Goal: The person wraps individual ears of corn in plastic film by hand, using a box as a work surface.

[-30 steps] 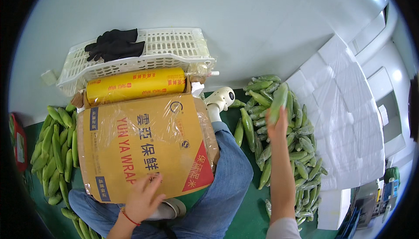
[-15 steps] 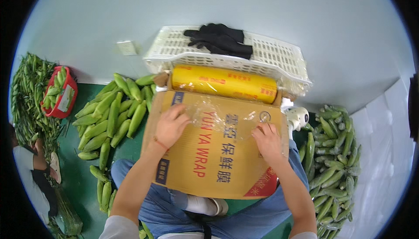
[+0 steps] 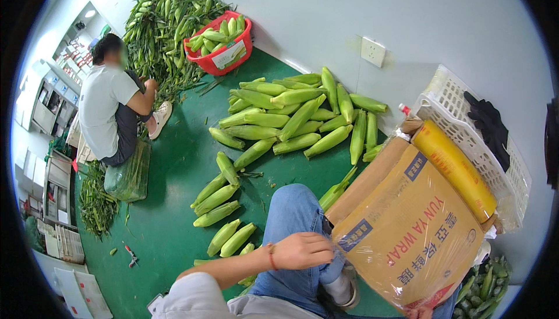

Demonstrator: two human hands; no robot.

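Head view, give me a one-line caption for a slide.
Seated person's left hand rests at a cardboard wrap box beside piled corn cobs on green floor.

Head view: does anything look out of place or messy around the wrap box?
Mostly orderly. The cardboard box rests tilted across the lap, left hand at its corner. Oddities: black gloves lying in the white crate, and green scraps strewn on the floor beside the corn pile.
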